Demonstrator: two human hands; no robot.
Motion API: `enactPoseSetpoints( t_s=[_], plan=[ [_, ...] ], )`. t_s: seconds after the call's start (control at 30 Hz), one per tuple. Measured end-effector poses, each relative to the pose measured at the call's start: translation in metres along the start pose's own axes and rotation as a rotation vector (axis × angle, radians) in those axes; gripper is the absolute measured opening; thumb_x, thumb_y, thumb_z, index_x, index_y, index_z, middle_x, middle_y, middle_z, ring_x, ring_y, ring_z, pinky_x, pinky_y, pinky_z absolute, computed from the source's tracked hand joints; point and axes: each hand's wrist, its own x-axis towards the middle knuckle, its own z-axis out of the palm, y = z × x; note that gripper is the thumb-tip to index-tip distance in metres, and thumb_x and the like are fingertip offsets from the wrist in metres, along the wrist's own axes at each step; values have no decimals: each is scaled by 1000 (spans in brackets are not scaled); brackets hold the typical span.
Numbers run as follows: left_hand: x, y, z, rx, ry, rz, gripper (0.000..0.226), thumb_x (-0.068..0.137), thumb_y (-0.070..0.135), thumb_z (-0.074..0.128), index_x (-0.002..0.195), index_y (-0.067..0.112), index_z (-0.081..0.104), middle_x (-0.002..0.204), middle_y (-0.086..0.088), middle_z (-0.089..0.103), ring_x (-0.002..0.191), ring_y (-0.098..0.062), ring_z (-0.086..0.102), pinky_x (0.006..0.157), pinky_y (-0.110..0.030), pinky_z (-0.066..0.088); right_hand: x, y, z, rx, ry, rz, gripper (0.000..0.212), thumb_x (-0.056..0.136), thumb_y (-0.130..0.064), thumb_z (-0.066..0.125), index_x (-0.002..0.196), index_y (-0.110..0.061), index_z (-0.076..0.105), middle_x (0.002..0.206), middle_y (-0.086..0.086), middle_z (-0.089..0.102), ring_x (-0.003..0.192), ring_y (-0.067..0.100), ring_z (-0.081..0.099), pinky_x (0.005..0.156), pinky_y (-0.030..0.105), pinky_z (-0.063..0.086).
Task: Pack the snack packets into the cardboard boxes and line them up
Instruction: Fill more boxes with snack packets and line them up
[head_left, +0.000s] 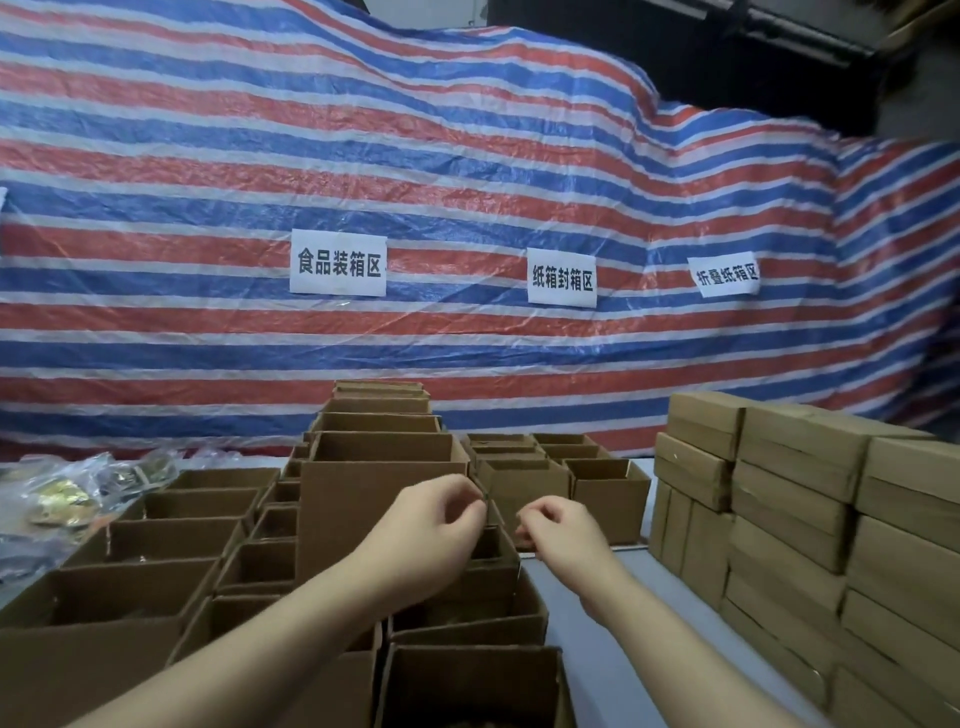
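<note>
1. I saw rows of open cardboard boxes (156, 540) covering the table (618, 670) in front of me, with one taller box (374, 499) standing among them.
2. My left hand (431, 525) hovered over the boxes, fingers curled, fingertips near the taller box's right edge; whether they pinched it I could not tell.
3. My right hand (558, 530) hung just beside it, fingers curled, apparently holding nothing.
4. Snack packets (67, 493) lay in a crinkled heap at the far left.
5. Sealed boxes (800, 499) were stacked on the right.
6. Three white Chinese signs (338, 263) hung on a striped tarp (467, 156) behind.
</note>
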Motion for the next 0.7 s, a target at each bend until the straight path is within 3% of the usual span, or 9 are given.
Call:
enactPoseSetpoints(
  t_s=[0.13, 0.2, 0.37, 0.47, 0.57, 0.63, 0.7],
  plan=[
    [34, 4, 48, 55, -94, -33, 14, 98, 34, 53, 108, 34, 63, 97, 15, 65, 90, 1, 63, 73, -15, 53, 34, 37, -12, -62, 51, 50, 12, 103, -25, 52, 98, -27, 63, 99, -3, 65, 91, 10, 59, 65, 21, 44],
    [70, 5, 78, 121, -105, -37, 22, 98, 31, 51, 117, 25, 61, 108, 8, 63, 95, -5, 60, 84, -23, 54, 65, 53, -24, -94, 91, 70, 13, 103, -25, 52, 109, -25, 63, 109, -2, 64, 93, 10, 58, 68, 23, 45],
    [174, -25, 147, 338, -110, -172, 42, 93, 20, 56, 134, 12, 49, 127, -8, 58, 110, -21, 59, 93, -33, 53, 157, 93, -57, -261, 69, 33, 49, 102, -19, 53, 150, -20, 44, 150, 4, 49, 121, 19, 53, 82, 23, 45],
    [230, -67, 182, 506, -133, -280, 52, 88, 18, 65, 136, 12, 44, 129, -12, 55, 114, -27, 58, 94, -40, 53, 226, 125, -62, -368, 30, -34, 56, 100, -18, 58, 153, -23, 39, 155, 1, 44, 138, 21, 46, 105, 36, 47],
    [271, -116, 204, 672, -126, -300, 52, 86, 21, 66, 133, 14, 46, 127, -11, 55, 114, -28, 56, 93, -41, 48, 285, 151, -46, -468, -3, -105, 61, 96, -18, 63, 151, -30, 40, 153, -2, 47, 139, 21, 46, 109, 43, 47],
    [290, -143, 212, 743, -127, -305, 53, 85, 24, 66, 134, 13, 46, 127, -10, 55, 116, -29, 55, 94, -44, 46, 317, 165, -30, -519, -14, -137, 65, 95, -18, 65, 152, -32, 37, 158, -2, 40, 145, 24, 38, 115, 48, 40],
    [299, -161, 215, 776, -152, -300, 56, 85, 26, 65, 136, 14, 45, 130, -11, 54, 120, -30, 53, 98, -47, 43, 340, 172, -12, -623, -60, -171, 70, 95, -17, 64, 155, -32, 32, 163, -1, 30, 152, 25, 24, 123, 52, 22]
  ],
)
